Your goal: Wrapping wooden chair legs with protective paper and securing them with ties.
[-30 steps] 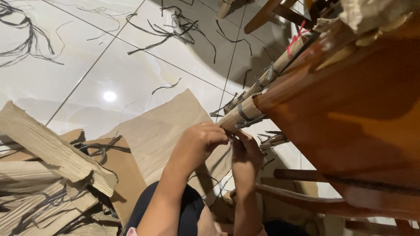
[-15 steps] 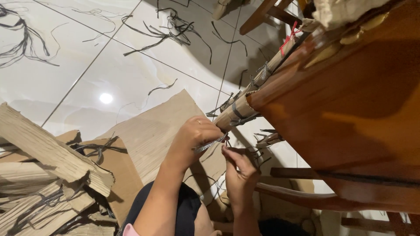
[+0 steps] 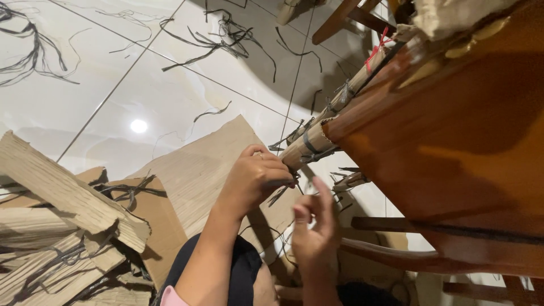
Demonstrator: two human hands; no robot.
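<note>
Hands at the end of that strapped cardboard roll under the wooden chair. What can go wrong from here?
1. The left hand pinches a dark strap end at the cardboard roll; the thin strap might slip from that grip.
2. The right hand is open and off the roll, so nothing steadies it; it may shift against the wooden chair.
3. Loose dark strips litter the tiled floor: possibly a snag or slip hazard.

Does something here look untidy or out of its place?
Yes. Loose black strips lie scattered over the white tile floor, and torn cardboard pieces are heaped at the left. The left hand grips the strap-bound cardboard roll.
</note>
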